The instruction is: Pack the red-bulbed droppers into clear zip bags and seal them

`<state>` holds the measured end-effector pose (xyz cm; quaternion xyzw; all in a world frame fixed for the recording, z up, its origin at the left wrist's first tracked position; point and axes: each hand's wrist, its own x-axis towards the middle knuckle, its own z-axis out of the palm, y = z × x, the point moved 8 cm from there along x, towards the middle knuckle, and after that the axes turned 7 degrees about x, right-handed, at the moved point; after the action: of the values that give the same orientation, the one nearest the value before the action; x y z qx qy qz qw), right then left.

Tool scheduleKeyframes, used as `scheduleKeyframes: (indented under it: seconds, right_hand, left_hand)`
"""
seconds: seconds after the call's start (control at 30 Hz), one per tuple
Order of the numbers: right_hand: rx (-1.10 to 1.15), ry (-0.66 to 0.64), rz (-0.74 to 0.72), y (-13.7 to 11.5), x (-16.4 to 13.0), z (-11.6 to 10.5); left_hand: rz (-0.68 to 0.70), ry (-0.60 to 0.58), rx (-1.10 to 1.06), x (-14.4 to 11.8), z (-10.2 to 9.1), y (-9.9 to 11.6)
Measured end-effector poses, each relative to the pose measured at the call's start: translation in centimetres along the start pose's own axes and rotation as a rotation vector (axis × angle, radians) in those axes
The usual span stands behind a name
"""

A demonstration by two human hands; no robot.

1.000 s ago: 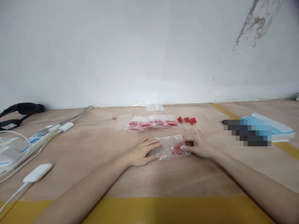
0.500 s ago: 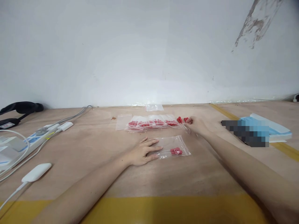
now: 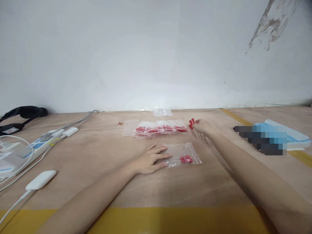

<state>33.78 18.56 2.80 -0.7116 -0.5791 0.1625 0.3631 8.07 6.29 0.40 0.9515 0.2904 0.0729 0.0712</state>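
Pixelated patch [image 3: 264, 140] hides object (right side); dropper count unreadable.

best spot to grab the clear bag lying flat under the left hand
Probably the far right edge of the clear bag, from the right: it lies flat, the left hand pins its left end, and the red-tipped droppers inside sit lower, leaving that edge thin film.

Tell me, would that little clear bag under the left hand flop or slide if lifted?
The clear bag looks like thin film lying flat, so it would probably droop. It holds only a few red-capped droppers, so it is likely very light. Its glossy surface may slip on the wooden table; the left hand rests on one end.
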Motion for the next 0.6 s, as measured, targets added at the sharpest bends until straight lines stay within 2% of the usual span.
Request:
scheduleKeyframes:
  seconds: [0.07, 0.17, 0.33, 0.47, 0.6]
  right_hand:
    - [0.135, -0.016, 0.03, 0.5, -1.4, -0.8]
    - [0.493, -0.066, 0.066, 1.5, -4.5, -0.9]
    - [0.852, -0.058, 0.161, 3.4, -8.9, 0.7]
    - [1.006, -0.241, 0.197, 2.7, -10.7, 2.9]
    - [0.962, -0.341, 0.157, 2.0, -11.5, 2.8]
  left_hand:
    - [-0.002, -0.003, 0.007, 0.0, 0.0, 0.0]
    - [-0.003, -0.006, -0.003, 0.0, 0.1, 0.0]
    - [0.0, 0.008, -0.006, 0.1, 0.0, -0.1]
    - [0.001, 0.009, 0.002, 0.1, 0.1, -0.2]
    - [0.0, 0.006, 0.0, 0.1, 0.0, -0.2]
